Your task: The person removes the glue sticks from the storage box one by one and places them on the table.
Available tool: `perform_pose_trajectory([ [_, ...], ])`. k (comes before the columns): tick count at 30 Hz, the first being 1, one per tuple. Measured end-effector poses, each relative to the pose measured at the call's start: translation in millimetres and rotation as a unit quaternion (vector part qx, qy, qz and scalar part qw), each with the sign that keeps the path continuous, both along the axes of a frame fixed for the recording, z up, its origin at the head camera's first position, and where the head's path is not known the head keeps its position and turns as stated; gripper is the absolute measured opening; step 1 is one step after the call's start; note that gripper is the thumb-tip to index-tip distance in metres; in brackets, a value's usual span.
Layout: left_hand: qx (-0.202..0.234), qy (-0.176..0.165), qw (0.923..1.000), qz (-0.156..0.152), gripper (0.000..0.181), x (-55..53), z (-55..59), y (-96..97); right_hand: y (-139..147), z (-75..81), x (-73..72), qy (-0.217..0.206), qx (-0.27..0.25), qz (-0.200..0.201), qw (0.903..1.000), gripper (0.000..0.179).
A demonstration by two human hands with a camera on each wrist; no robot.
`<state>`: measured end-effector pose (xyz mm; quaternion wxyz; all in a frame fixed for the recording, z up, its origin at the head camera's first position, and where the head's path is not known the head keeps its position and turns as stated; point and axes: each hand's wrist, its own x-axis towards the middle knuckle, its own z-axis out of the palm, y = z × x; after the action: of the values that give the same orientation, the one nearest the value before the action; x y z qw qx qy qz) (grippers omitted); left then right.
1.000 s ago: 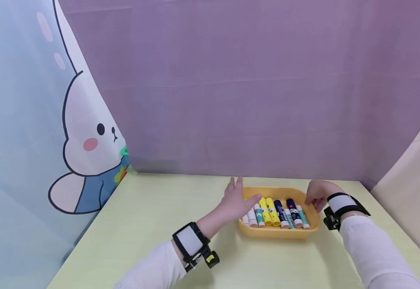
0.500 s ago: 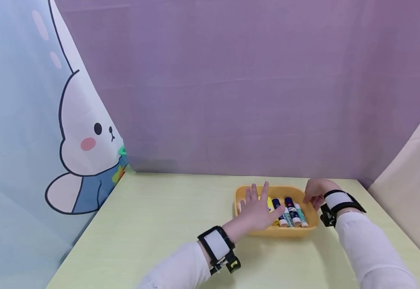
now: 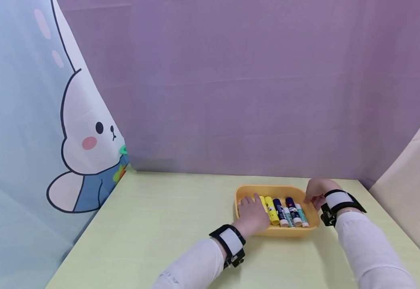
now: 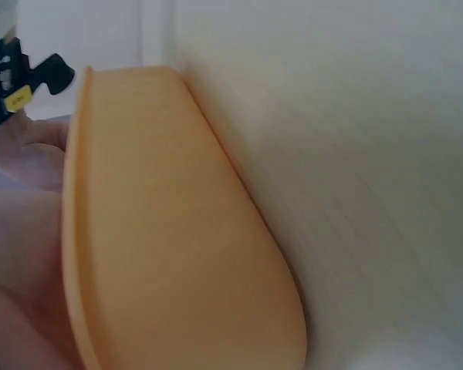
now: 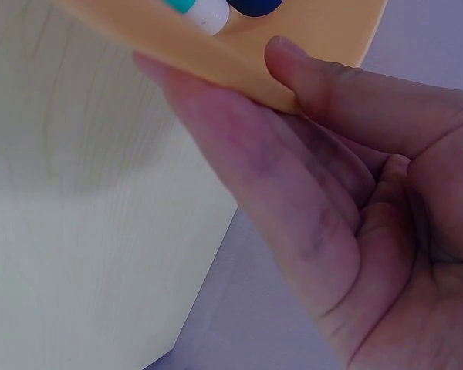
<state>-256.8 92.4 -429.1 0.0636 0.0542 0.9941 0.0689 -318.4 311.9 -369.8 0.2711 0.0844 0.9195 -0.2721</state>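
A yellow-orange plastic tray (image 3: 282, 232) holds a row of glue sticks: yellow ones (image 3: 272, 210), dark blue ones (image 3: 294, 211) and teal-and-white ones (image 3: 302, 215). My right hand (image 3: 317, 192) pinches the tray's right end; in the right wrist view the thumb (image 5: 301, 65) lies inside the rim and the fingers (image 5: 255, 162) are against the outside. Over the left end of the tray is my left hand (image 3: 252, 214), its fingers reaching down among the glue sticks there. The hand covers those sticks, and I cannot tell whether it grips one.
The tray rests on a pale yellow-green table (image 3: 159, 216). Behind the table hangs a purple cloth (image 3: 231, 88). A blue cloth with a printed rabbit (image 3: 90, 148) is on the left, a cream one (image 3: 416, 184) on the right.
My left hand has moved right from beside the tray, with spread fingers, and lowered into its left end, fingers now bent down. The right hand keeps its hold on the rim.
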Motion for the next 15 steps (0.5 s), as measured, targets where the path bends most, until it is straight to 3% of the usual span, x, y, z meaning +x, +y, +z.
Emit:
perform_pose_trajectory([
  [8,-0.142,0.047,0.9887,0.017,0.058,-7.5,-0.9,4.9,1.3,-1.8,-2.6,0.003,0.015,0.000,0.9999,0.020],
  [15,-0.183,0.076,0.9793,0.040,0.044,-14.5,-2.8,6.7,1.5,-2.2,-3.9,0.004,0.017,-0.003,0.9998,0.021],
])
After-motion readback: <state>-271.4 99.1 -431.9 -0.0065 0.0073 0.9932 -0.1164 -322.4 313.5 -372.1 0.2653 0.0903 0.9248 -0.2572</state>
